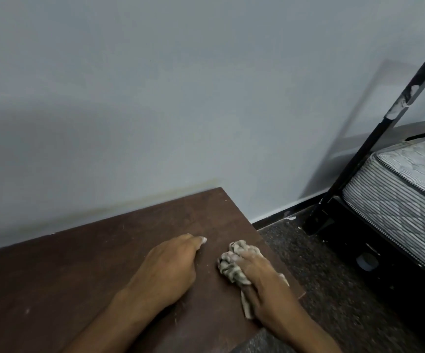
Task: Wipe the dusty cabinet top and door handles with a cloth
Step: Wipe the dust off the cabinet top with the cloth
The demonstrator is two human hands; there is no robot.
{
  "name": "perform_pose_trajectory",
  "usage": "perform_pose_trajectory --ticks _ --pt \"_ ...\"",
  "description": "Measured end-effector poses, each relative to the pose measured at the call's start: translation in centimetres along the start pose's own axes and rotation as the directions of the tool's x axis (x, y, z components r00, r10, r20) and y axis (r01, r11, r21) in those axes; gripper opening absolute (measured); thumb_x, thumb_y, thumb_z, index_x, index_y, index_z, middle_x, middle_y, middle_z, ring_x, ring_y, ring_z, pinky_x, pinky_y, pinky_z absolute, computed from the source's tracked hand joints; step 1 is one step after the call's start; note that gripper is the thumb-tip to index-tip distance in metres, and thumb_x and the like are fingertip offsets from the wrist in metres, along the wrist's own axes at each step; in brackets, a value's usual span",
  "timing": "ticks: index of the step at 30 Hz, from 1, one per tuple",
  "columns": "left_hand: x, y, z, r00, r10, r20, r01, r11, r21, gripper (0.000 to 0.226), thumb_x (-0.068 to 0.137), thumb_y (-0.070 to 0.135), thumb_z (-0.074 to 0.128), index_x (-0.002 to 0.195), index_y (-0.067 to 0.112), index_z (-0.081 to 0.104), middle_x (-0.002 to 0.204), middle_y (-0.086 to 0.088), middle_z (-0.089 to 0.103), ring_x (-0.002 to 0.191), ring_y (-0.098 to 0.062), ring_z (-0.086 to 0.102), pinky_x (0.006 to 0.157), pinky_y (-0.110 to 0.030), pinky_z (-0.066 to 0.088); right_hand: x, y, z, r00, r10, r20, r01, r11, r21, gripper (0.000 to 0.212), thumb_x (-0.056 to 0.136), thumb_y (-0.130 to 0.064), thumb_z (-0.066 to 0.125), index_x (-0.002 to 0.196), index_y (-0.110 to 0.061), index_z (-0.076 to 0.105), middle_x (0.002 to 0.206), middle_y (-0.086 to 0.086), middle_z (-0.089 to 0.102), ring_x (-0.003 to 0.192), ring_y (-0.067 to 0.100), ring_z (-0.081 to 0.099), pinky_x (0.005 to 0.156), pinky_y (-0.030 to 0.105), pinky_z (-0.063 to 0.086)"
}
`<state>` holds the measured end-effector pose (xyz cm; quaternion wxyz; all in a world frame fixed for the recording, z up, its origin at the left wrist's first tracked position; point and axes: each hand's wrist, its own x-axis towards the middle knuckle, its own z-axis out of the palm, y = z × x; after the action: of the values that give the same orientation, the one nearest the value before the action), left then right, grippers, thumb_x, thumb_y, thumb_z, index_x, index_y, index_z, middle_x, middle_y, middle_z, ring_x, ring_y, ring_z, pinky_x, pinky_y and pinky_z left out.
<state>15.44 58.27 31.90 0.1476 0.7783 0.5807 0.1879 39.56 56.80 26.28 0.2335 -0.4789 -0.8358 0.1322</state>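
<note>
The dark brown cabinet top (pixel 79 271) fills the lower left and shows pale dust specks. A crumpled grey-beige cloth (pixel 229 268) lies near the top's right edge. My right hand (pixel 264 281) lies over the cloth and presses it to the wood, fingers bent over the bunched fabric. My left hand (pixel 170 266) rests on the wood just left of the cloth, fingers close together and reaching toward the wall, holding nothing. The cabinet's doors and handles are out of sight.
A pale grey wall (pixel 180 98) stands directly behind the cabinet. To the right are speckled dark floor (pixel 320 276) and a black metal bed frame (pixel 374 138) with a striped mattress (pixel 404 189).
</note>
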Motion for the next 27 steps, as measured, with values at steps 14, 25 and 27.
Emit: perform_pose_trajectory --ticks 14,25,27 --pt "-3.6 -5.2 -3.9 0.881 -0.408 -0.238 0.423 0.906 0.012 0.043 0.102 0.029 0.042 0.141 0.014 0.050 0.135 -0.006 0.058 0.123 -0.023 0.054 0.101 -0.038 0.045 19.5 -4.5 6.3 0.982 0.151 0.118 -0.143 0.987 -0.066 0.060 0.071 -0.015 0.072 0.129 -0.010 0.059 0.140 0.014 0.053 0.134 0.033 0.044 0.116 0.041 0.026" --pt "-5.0 -7.2 -4.8 0.890 -0.362 -0.278 0.338 0.932 -0.132 0.054 0.101 0.049 0.029 0.130 0.015 0.060 0.128 -0.003 0.062 0.122 -0.021 0.055 0.103 -0.039 0.044 18.8 -7.2 8.0 0.985 -0.054 0.167 0.030 0.989 0.145 0.053 0.080 -0.018 0.061 0.132 -0.028 0.060 0.144 -0.001 0.054 0.135 0.018 0.046 0.116 0.042 0.034" --pt "-5.5 -7.2 -4.5 0.894 -0.366 -0.260 0.335 0.929 -0.158 0.054 0.101 0.050 0.030 0.132 0.016 0.058 0.134 0.001 0.060 0.127 -0.017 0.052 0.107 -0.036 0.041 19.5 -2.5 5.0 0.991 0.103 0.089 -0.108 0.992 0.061 0.050 0.082 -0.008 0.061 0.130 -0.021 0.062 0.145 0.001 0.053 0.137 0.019 0.044 0.119 0.030 0.027"
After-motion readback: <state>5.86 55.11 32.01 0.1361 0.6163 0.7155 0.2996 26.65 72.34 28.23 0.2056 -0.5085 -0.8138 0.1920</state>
